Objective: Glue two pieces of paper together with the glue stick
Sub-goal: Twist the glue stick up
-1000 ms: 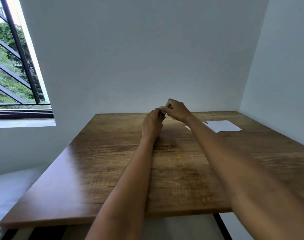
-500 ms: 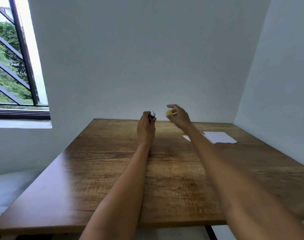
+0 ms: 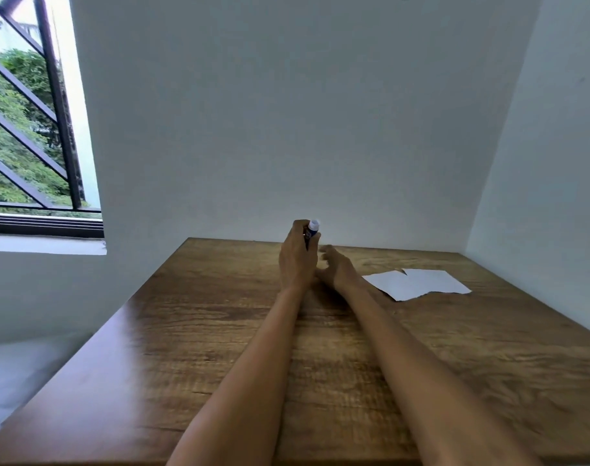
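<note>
Soft daylight from the window [image 3: 28,129] at left; wide-angle edges bend, hands slightly blurred

A bare room, likely a home; wooden table [image 3: 219,348] in white corner; barred window [image 3: 28,129].

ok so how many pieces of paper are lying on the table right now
2. Both lie on the right far side of the table: the left piece of paper beside the right hand, the right piece of paper touching or slightly overlapping it. None appears hidden.
</note>
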A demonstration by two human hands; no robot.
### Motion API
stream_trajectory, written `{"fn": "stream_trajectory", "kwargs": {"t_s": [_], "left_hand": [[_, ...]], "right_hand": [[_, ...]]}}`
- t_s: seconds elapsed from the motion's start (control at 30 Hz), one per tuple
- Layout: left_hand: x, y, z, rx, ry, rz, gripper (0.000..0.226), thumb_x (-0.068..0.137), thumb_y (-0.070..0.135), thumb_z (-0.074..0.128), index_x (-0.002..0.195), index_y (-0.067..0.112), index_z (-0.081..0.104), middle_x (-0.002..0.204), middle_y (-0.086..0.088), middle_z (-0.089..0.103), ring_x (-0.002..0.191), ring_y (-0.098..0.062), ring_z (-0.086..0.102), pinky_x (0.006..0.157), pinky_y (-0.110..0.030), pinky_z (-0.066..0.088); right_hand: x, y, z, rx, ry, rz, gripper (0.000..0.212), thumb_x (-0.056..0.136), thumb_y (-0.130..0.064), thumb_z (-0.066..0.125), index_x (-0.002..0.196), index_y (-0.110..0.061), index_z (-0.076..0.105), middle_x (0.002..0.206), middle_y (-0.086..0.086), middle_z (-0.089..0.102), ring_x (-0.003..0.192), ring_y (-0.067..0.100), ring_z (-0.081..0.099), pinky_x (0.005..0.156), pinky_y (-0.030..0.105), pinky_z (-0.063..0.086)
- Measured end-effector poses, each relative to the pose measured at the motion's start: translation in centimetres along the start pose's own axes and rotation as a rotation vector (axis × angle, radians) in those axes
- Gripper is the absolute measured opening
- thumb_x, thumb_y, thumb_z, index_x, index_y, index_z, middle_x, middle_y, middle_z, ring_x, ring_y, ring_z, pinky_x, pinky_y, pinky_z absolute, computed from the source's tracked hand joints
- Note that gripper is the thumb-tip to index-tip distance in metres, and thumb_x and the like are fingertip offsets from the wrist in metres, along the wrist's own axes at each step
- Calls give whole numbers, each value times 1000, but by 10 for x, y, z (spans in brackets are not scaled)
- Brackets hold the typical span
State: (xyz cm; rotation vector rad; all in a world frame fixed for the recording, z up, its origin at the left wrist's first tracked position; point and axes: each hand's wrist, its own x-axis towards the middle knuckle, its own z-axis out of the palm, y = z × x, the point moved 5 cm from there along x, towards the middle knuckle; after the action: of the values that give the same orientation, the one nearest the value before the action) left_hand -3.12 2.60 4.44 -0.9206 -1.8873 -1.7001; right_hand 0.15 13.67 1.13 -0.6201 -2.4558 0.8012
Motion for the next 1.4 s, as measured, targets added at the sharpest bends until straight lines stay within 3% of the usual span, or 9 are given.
{"fn": "stream_trajectory", "kwargs": {"t_s": [0.17, 0.33, 0.43, 0.53, 0.67, 0.93, 1.03, 1.13, 1.4], "left_hand": [[5, 9, -7, -134, 74, 23, 13, 90, 16, 57, 103, 16, 55, 93, 5, 65, 84, -12, 63, 74, -25, 52], [13, 22, -11, -351, 156, -83, 20, 84, 12, 63, 101, 20, 56, 89, 11, 65, 85, -5, 64, 74, -16, 51], [16, 31, -16, -385, 164, -66, 20, 84, 12, 63, 98, 22, 56, 91, 8, 68, 83, 3, 64, 68, -3, 46], [17, 35, -17, -430, 138, -83, 16, 84, 16, 63, 96, 24, 55, 95, 5, 72, 88, 4, 66, 74, -11, 50], [18, 35, -13, -511, 85, -158, 12, 85, 18, 64, 98, 19, 63, 98, 0, 72, 96, -11, 67, 84, -30, 54], [9, 56, -2, -271, -19, 18, 17, 87, 16, 60, 103, 18, 66, 93, 0, 72, 71, -8, 67, 63, -17, 53], [4, 65, -1, -229, -2, 116, 20, 87, 9, 59, 105, 13, 65, 101, -1, 71, 86, -7, 65, 72, -9, 48], [6, 65, -10, -220, 38, 159, 22, 86, 3, 57, 105, 9, 65, 105, -2, 71, 95, -14, 65, 84, -21, 49], [-3, 80, 6, -158, -53, 295, 21, 84, 4, 61, 103, 8, 66, 98, -9, 70, 91, -23, 65, 73, -36, 53]], "right_hand": [[-8, -25, -22, 398, 406, -149, 23, 96, -21, 50, 108, -8, 63, 107, 9, 66, 96, 20, 62, 75, 23, 42], [-2, -43, -14, 1041, 47, 1, 25, 96, -26, 49, 94, -10, 67, 83, 4, 70, 72, 13, 67, 58, 20, 52], [-5, -45, -11, 1236, -126, 2, 25, 95, -28, 50, 99, -10, 68, 87, 4, 70, 76, 13, 68, 64, 25, 54], [-10, -47, -18, 1438, -191, -62, 24, 97, -25, 48, 107, -11, 64, 90, 1, 71, 78, 9, 69, 68, 23, 55], [-15, -49, -22, 1508, -210, -95, 26, 100, -23, 42, 115, -11, 60, 91, 0, 71, 83, 8, 69, 72, 23, 56], [-13, -37, -19, 1542, -175, 41, 35, 96, -47, 42, 101, -20, 64, 81, -4, 72, 77, 8, 68, 68, 24, 53], [-11, -36, -23, 1661, -244, 8, 35, 98, -42, 41, 114, -18, 61, 102, -1, 72, 102, 12, 67, 79, 27, 55], [-12, -37, -24, 1698, -318, -32, 38, 98, -33, 43, 130, -15, 53, 122, 2, 62, 123, 16, 53, 99, 30, 47], [-3, -17, -28, 1715, -226, -2, 39, 96, -46, 44, 112, -17, 65, 110, 1, 62, 113, 16, 54, 98, 30, 40]]}}
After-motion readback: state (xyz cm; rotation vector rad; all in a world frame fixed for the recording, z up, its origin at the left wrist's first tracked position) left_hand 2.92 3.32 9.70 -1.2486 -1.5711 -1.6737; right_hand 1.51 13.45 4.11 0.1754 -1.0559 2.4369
